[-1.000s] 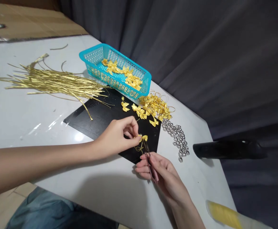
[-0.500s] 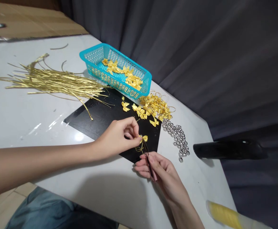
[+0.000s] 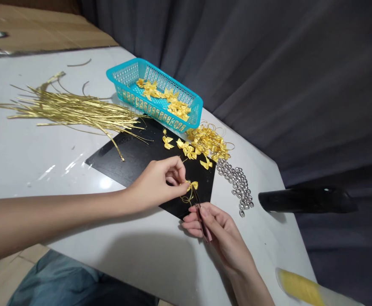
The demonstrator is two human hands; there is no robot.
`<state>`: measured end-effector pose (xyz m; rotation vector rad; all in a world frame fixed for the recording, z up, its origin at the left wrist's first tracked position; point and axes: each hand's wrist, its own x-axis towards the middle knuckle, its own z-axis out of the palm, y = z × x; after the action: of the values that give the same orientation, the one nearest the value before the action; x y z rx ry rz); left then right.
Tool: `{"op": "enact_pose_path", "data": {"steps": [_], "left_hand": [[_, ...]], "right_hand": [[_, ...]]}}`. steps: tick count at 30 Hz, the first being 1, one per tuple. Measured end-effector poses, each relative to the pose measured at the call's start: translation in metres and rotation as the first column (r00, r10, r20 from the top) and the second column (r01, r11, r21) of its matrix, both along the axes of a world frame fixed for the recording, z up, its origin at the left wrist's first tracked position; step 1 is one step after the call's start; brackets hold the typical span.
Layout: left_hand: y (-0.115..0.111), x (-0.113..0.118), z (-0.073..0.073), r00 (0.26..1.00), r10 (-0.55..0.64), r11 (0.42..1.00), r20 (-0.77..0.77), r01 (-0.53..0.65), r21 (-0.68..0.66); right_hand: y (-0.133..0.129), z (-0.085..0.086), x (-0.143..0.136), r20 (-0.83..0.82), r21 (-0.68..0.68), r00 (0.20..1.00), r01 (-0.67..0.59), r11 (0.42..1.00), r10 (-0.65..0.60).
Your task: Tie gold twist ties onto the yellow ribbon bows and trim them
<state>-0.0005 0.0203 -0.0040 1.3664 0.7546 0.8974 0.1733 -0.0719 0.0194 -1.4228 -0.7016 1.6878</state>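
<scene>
Between the thumb and fingertips of my left hand a small yellow ribbon bow is pinched, with a looped gold cord hanging below it. My right hand is closed on a pair of dark tweezers, their tips close to the bow; whether they touch it I cannot tell. Both hands are over the near corner of a black mat. Loose yellow bows lie on the mat beyond my left hand, beside a heap of bows with gold loops.
A turquoise basket with yellow bows stands at the back. A bundle of gold cords lies to the left. Silver beads are piled to the right, near a black object and a blurred yellow-and-clear roll at the table's edge.
My right hand and the tweezers have shifted slightly right, the tips drawing a little away from the bow's middle. My left hand stays in place with the bow.
</scene>
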Motion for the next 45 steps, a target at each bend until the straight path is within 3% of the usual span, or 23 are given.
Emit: {"op": "enact_pose_path", "data": {"steps": [4, 8, 10, 12, 14, 15, 17, 22, 25, 30, 35, 42, 45], "left_hand": [[0.002, 0.000, 0.000, 0.999, 0.022, 1.000, -0.023, -0.022, 0.020], [0.003, -0.001, 0.000, 0.999, 0.035, 0.999, -0.041, -0.033, 0.037], [0.004, -0.001, 0.000, 0.998, 0.051, 0.997, -0.040, -0.048, 0.066], [0.006, -0.002, 0.000, 0.997, 0.063, 0.990, -0.034, -0.058, 0.128], [0.008, -0.003, 0.001, 0.996, 0.078, 0.974, -0.029, -0.070, 0.216], [0.009, -0.003, 0.001, 0.995, 0.090, 0.960, -0.030, -0.079, 0.269], [0.011, -0.006, 0.001, 0.991, 0.126, 0.914, -0.053, -0.095, 0.394], [0.018, -0.012, -0.001, 0.966, 0.217, 0.697, -0.139, -0.053, 0.715], [0.020, -0.014, -0.002, 0.966, 0.209, 0.626, -0.150, -0.015, 0.780], [0.019, -0.010, -0.004, 0.963, 0.217, 0.582, -0.159, 0.003, 0.813], [0.013, -0.002, 0.004, 0.961, 0.232, 0.555, -0.152, -0.003, 0.832], [0.010, 0.016, 0.035, 0.972, 0.175, 0.507, -0.158, 0.049, 0.861], [0.026, 0.017, 0.054, 0.970, 0.191, 0.546, -0.148, 0.021, 0.838]], "right_hand": [[0.003, 0.007, 0.008, 0.061, 0.038, 0.996, 0.059, 0.998, -0.061], [0.008, 0.004, 0.023, 0.326, 0.175, 0.928, 0.126, 0.976, -0.178], [0.009, -0.003, 0.030, 0.538, 0.281, 0.813, 0.076, 0.957, -0.223], [0.009, -0.011, 0.035, 0.767, 0.368, 0.592, -0.091, 0.925, -0.246], [0.010, -0.017, 0.038, 0.891, 0.386, 0.355, -0.270, 0.882, -0.281], [0.010, -0.019, 0.039, 0.913, 0.381, 0.281, -0.329, 0.864, -0.295], [0.012, -0.023, 0.039, 0.923, 0.377, 0.235, -0.387, 0.842, -0.306], [0.016, -0.029, 0.036, 0.927, 0.371, 0.223, -0.436, 0.820, -0.301], [0.017, -0.030, 0.036, 0.926, 0.374, 0.229, -0.442, 0.815, -0.300], [0.017, -0.027, 0.034, 0.907, 0.414, 0.284, -0.449, 0.792, -0.312], [0.012, -0.022, 0.012, 0.854, 0.496, 0.419, -0.471, 0.730, -0.309], [0.006, -0.022, 0.000, 0.739, 0.585, 0.619, -0.395, 0.709, -0.265], [0.005, -0.019, 0.003, 0.691, 0.615, 0.667, -0.340, 0.712, -0.279]]}}
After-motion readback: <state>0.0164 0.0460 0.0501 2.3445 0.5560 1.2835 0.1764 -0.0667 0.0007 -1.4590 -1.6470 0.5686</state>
